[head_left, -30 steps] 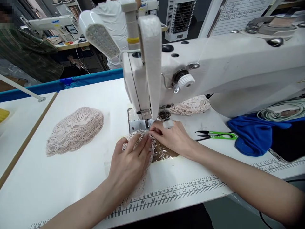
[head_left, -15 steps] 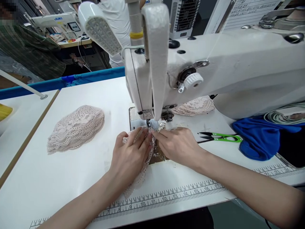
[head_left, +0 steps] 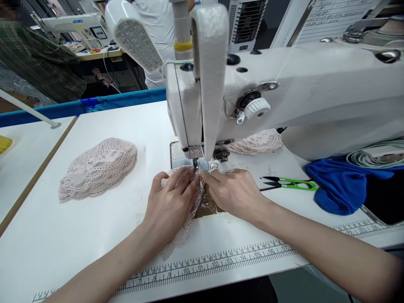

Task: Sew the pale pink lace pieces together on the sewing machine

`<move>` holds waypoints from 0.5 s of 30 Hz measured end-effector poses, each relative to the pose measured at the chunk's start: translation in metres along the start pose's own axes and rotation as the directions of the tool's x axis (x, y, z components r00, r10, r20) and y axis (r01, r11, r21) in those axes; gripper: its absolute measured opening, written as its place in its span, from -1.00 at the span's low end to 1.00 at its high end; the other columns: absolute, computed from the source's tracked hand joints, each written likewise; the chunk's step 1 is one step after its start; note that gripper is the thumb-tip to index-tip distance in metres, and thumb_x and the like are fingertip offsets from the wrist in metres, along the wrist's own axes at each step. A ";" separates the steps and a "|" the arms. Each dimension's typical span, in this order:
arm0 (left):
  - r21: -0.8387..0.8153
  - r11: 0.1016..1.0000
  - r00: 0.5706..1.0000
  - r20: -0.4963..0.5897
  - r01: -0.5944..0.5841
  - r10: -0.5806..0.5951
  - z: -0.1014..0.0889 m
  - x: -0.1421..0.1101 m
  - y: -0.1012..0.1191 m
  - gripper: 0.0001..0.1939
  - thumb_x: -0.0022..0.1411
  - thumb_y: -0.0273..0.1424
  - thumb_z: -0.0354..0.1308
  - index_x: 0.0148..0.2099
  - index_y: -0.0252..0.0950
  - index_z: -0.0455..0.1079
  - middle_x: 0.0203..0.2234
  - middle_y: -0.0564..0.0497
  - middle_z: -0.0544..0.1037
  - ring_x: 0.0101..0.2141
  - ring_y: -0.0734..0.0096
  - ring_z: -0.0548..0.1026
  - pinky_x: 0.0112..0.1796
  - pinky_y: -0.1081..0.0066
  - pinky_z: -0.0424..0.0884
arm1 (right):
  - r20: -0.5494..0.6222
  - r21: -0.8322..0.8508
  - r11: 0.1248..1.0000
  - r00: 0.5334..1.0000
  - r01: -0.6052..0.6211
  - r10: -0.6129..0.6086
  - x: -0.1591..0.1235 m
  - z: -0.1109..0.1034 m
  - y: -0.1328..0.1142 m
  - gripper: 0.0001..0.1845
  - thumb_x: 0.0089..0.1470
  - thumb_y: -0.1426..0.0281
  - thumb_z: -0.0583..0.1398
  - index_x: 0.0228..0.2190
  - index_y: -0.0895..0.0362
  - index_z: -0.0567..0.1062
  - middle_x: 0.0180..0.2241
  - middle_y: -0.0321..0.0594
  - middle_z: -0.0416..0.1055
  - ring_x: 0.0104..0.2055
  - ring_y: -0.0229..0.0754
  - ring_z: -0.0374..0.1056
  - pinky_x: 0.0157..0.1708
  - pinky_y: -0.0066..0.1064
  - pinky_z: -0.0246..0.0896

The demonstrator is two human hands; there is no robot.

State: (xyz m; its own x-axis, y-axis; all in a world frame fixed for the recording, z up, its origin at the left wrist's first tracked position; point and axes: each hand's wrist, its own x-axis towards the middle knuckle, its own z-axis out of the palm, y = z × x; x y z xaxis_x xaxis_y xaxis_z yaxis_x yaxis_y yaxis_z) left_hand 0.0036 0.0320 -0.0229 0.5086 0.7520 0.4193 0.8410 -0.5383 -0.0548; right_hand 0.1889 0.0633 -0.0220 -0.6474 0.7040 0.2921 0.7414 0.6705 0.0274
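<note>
A pale pink lace piece (head_left: 177,240) lies under the needle area of the white sewing machine (head_left: 184,113), its scalloped tail trailing toward the table's front edge. My left hand (head_left: 168,202) presses on the lace with curved fingers, holding it just before the presser foot (head_left: 195,163). Close beside it, my right hand (head_left: 235,189) pinches the lace edge between thumb and fingers. The fingertips of both hands nearly meet there, and the stitching point is partly hidden by them.
Left of the machine sits a stack of lace pieces (head_left: 99,170); another lace stack (head_left: 257,142) lies behind the needle. Green thread snips (head_left: 293,184) and a blue cloth (head_left: 341,185) are at the right. A ruler strip (head_left: 202,267) runs along the front edge. Two people are across the table.
The view has shifted slightly. Both hands stay on the lace at the presser foot, with their fingers nearly unchanged.
</note>
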 end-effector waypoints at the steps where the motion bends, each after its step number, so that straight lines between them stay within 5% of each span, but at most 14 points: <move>1: 0.004 1.000 1.000 0.005 -0.001 0.000 0.000 0.000 0.000 -0.68 0.40 -0.45 -0.07 0.13 -0.25 0.36 0.01 -0.05 0.53 0.07 0.18 0.41 -0.05 0.12 0.18 | 0.005 0.001 1.000 1.000 0.000 0.000 0.000 0.000 0.000 -0.68 0.04 0.61 0.07 -0.22 0.22 0.54 -0.49 -0.27 0.49 -0.60 -0.28 0.20 -0.59 -0.36 -0.26; 15: 0.005 1.000 1.000 -0.005 -0.002 0.002 -0.002 0.003 -0.002 -0.69 0.39 -0.45 -0.04 0.09 -0.26 0.40 -0.03 -0.05 0.55 0.03 0.18 0.44 -0.08 0.13 0.19 | 0.121 -0.016 0.999 0.992 -0.030 0.032 0.004 -0.001 -0.002 -0.66 0.11 0.60 0.03 -0.12 0.21 0.49 -0.40 -0.16 0.53 -0.52 -0.25 0.32 -0.58 -0.32 -0.22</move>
State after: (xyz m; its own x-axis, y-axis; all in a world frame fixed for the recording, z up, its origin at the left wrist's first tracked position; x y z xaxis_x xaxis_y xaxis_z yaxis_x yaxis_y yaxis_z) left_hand 0.0029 0.0347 -0.0200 0.5094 0.7491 0.4236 0.8409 -0.5379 -0.0600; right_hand 0.1850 0.0651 -0.0202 -0.6398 0.7483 0.1753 0.7635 0.6449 0.0339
